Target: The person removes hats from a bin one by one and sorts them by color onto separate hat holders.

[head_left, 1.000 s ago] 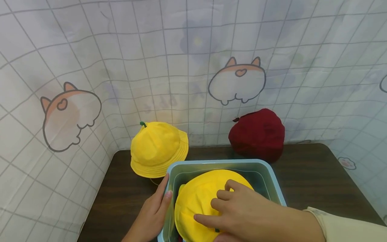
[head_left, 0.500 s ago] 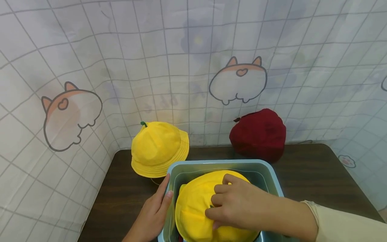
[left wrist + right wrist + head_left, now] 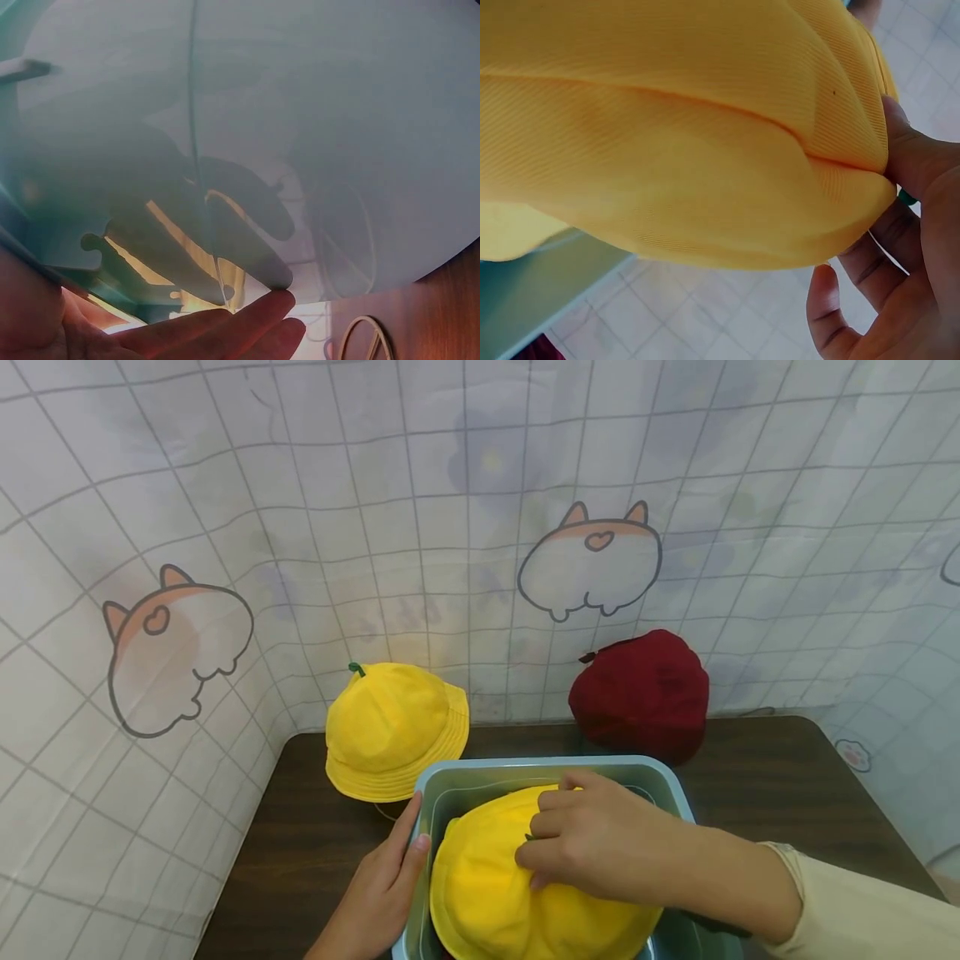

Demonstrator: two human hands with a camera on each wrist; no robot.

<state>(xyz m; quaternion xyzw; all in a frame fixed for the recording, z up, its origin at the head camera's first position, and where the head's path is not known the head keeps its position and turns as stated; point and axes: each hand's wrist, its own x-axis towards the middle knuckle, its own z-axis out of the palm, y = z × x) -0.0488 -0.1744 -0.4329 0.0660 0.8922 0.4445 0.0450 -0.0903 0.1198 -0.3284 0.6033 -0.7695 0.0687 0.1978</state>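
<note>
A yellow bucket hat (image 3: 487,877) sits inside a light blue plastic basin (image 3: 540,762) at the table's front. My right hand (image 3: 592,835) pinches the crown near its small green stem. In the right wrist view, the thumb and fingers of my right hand (image 3: 922,217) are on either side of the bunched yellow cloth (image 3: 705,172). My left hand (image 3: 375,885) holds the basin's left rim, thumb over the edge and fingers along the outer wall. Those fairly straight fingers (image 3: 247,326) show against the wall (image 3: 360,97) in the left wrist view.
A second yellow hat (image 3: 393,727) with a green stem stands at the back left on a thin wire stand (image 3: 386,810). A dark red cloth hat-like thing (image 3: 641,693) sits at the back right. Behind the dark wooden table (image 3: 780,793) hangs a white gridded curtain (image 3: 465,527).
My right hand's fingers have drawn together at the crown, and the hand has moved slightly up. The yellow hat has shifted and risen a little in the basin. My left hand stays put.
</note>
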